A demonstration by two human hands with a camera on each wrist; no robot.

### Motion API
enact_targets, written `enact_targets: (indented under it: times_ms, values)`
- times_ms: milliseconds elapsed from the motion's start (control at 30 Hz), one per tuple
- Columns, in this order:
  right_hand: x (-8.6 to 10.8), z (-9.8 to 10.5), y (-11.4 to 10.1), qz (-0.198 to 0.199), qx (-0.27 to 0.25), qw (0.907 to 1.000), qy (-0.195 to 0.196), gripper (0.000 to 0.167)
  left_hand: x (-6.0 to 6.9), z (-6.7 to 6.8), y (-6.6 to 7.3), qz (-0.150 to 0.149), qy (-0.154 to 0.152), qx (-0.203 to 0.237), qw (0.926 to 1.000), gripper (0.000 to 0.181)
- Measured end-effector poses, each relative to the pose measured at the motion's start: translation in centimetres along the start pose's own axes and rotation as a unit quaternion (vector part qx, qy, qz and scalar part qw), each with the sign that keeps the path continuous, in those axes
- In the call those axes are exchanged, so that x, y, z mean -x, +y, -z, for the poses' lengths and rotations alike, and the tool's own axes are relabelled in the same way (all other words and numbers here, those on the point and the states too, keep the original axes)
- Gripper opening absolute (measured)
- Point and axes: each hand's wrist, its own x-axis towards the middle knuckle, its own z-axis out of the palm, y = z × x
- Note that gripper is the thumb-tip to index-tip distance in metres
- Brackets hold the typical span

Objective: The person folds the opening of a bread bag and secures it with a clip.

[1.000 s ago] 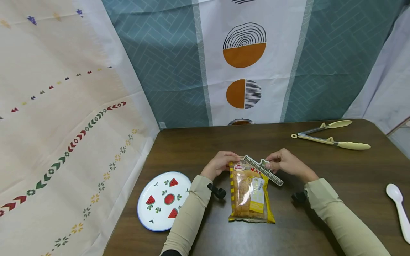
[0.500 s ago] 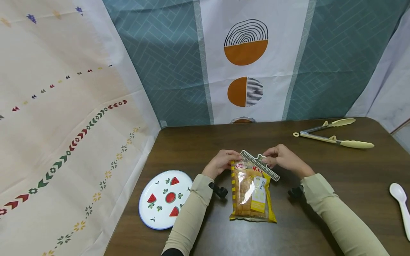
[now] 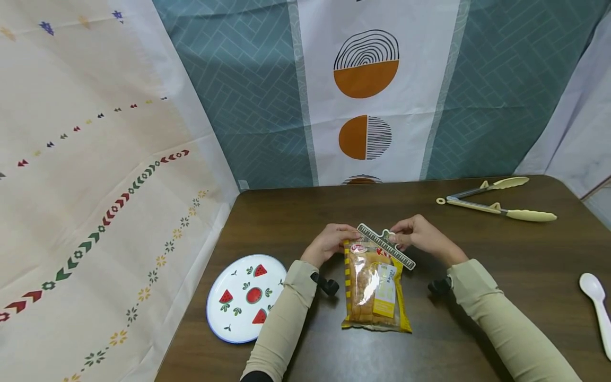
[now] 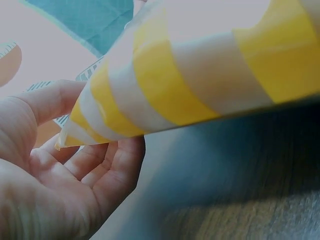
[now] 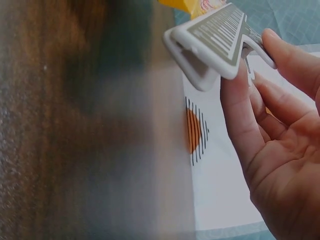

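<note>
A clear and yellow bag of bread (image 3: 374, 286) lies on the table, its top edge toward the back. My left hand (image 3: 330, 243) pinches the bag's top left corner; in the left wrist view the thumb lies on one side of the striped bag (image 4: 180, 75) and the fingers on the other. My right hand (image 3: 420, 237) squeezes the handles of a long white and green bag clip (image 3: 385, 246). This clip slants across the bag's top right part. In the right wrist view the two bars of the clip (image 5: 210, 45) stand apart at the near end.
A round white plate (image 3: 236, 323) with watermelon prints sits left of the bag, partly behind the left sleeve. Yellow-handled tongs (image 3: 477, 206) lie spread at the back right. A white spoon (image 3: 596, 305) rests near the right edge of the table (image 3: 267, 212).
The right hand has brought the bag clip slightly up and left over the bag's top edge, mostly in the first half second. The left hand keeps its pinch on the corner.
</note>
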Motion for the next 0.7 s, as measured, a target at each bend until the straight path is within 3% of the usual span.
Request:
enact_targets:
  times_ms: [433,700]
  values:
    - [0.0,-0.5,0.7,-0.028,-0.02,0.9993,0.017,0.032,-0.1,0.7,-0.5,0.0,0.031,-0.03,0.9991,0.019]
    - [-0.1,-0.8,1.1,-0.021,-0.025,0.9992,0.022,0.018,-0.1,1.3,-0.8,-0.007,0.044,-0.042,0.9981,0.018]
